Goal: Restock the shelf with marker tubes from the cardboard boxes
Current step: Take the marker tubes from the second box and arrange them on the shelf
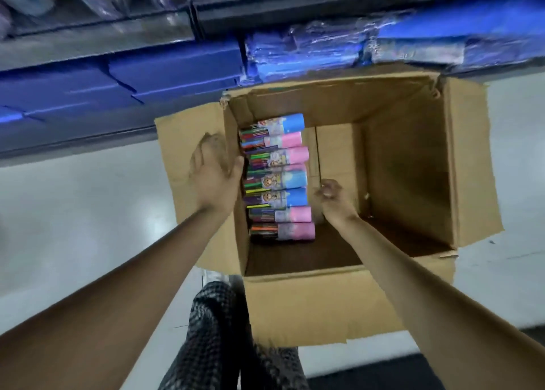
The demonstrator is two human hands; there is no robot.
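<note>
The left hand [216, 171], blurred and loosely spread, is hovering over the corrugated cardboard box [324, 298] wall; glossy cylindrical marker tubes [277, 177] are lying stacked between it and the right hand [331, 202], whose fingers are curling, seemingly holding nothing.

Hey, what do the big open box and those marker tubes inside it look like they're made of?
The box looks like plain brown corrugated cardboard, matte, with creased flaps and torn, ragged edges. The marker tubes seem to be plastic or glossy printed card: clear at one end, where coloured markers show through, with pink and blue printed wraps catching a slight sheen. Motion blur leaves that open.
</note>
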